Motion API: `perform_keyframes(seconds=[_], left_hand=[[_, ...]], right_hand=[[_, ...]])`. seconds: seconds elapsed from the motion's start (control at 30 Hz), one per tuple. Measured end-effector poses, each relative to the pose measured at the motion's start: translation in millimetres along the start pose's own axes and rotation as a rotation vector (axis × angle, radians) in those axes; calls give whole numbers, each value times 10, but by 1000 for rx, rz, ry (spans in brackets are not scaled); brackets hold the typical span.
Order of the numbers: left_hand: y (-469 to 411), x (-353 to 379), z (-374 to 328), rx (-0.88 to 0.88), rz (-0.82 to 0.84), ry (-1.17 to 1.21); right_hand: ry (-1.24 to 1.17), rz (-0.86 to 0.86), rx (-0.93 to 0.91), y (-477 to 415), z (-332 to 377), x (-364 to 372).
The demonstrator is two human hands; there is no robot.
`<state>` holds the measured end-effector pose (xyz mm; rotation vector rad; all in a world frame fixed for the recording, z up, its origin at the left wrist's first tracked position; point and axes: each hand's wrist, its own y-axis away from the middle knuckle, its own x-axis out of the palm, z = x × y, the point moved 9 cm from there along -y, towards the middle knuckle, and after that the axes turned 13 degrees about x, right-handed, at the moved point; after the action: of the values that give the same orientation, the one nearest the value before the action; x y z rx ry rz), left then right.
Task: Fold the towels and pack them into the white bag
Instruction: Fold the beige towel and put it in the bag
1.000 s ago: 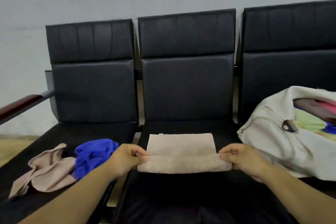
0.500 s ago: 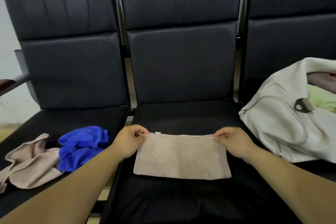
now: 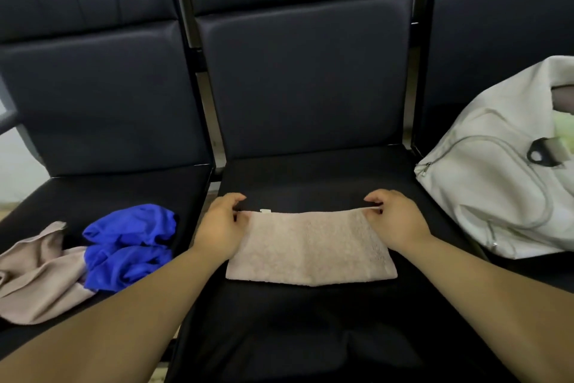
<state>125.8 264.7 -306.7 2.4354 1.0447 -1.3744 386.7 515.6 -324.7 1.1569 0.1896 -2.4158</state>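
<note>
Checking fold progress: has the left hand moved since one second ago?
Yes. The left hand moved toward the backrest, reaching the beige towel's far edge.

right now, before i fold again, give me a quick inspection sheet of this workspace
surface: black middle seat in a row of three
job's things: folded beige towel flat on the middle seat; blue towel and crumpled beige towel unfolded on the left seat; white bag open on the right seat, cloth inside
clutter: nothing seen
grippers: left hand at the folded towel's far left corner, grip unclear; right hand pinches its far right corner
cables: nothing seen
surroundings: black seat backs; pale wall at left
</note>
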Motion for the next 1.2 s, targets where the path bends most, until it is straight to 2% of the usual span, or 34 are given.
perform_keyframes(seconds=[0.1,0.13,0.2,0.27,0.33,0.43,0.53,0.6,0.7,0.8,0.87,1.0,1.1,1.2], left_hand=[[117,-30,-335,138,66,-248],[175,-10,-492,203,87,-309],[336,171,-770,314,214,-249],[543,479,-926,386,434,-197],[657,694,-922,426,595,-338],[630,726,-823,348,674,-493],[599,732,-813,278,673,-499],[673,752,-939,328,637,-500],[924,790,-1244,473,565,-365],[1250,837,-1366,526,620,-137],[1416,828,-1353,574,637,-90],[1490,629,-1186,493,518,18],[1546,542,-1141,481,476,14],[1523,457,-1135,409,478,86]], right_hand=[[192,-88,-206,155,230,-115],[243,-66,-261,207,294,-105],[354,96,-310,300,319,42],[503,251,-309,399,250,207],[576,293,-303,492,209,217],[558,401,-295,727,152,212],[390,601,-310,1100,147,268],[297,642,-309,1236,138,255],[261,604,-351,1294,98,186],[219,583,-342,1306,17,126],[202,566,-339,1336,-9,99],[242,488,-391,1434,5,78],[311,431,-469,1533,47,78],[245,494,-465,1582,132,33]])
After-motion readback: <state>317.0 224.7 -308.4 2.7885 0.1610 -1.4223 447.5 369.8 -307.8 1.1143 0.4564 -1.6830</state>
